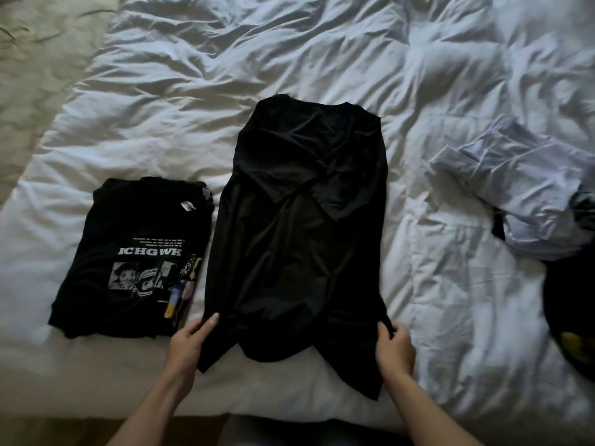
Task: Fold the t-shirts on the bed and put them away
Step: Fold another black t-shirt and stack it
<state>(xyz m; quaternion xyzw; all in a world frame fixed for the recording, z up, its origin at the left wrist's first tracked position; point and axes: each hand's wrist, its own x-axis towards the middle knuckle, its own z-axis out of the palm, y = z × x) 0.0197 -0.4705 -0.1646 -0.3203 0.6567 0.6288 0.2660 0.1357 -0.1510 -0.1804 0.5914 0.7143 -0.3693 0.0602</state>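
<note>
- The plain black t-shirt (299,226) lies flat on the bed (450,284), stretching away from both hands, with its sides already folded in.
- The left hand (190,341) pinches the hem corner; the right hand (394,347) grips the other corner.
- I judge the next move is to lift the hem toward the collar, keeping both corners level.
- A folded printed t-shirt (135,255) lies just beyond the left hand; unfolded clothes (521,185) lie well beyond the right.

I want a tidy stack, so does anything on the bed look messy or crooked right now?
Yes. The plain black shirt both hands hold is uneven: its bottom hem bunches in the middle and its corners trail off crooked. The pale shirt at the right is a crumpled heap. The printed shirt looks neatly folded.
</note>
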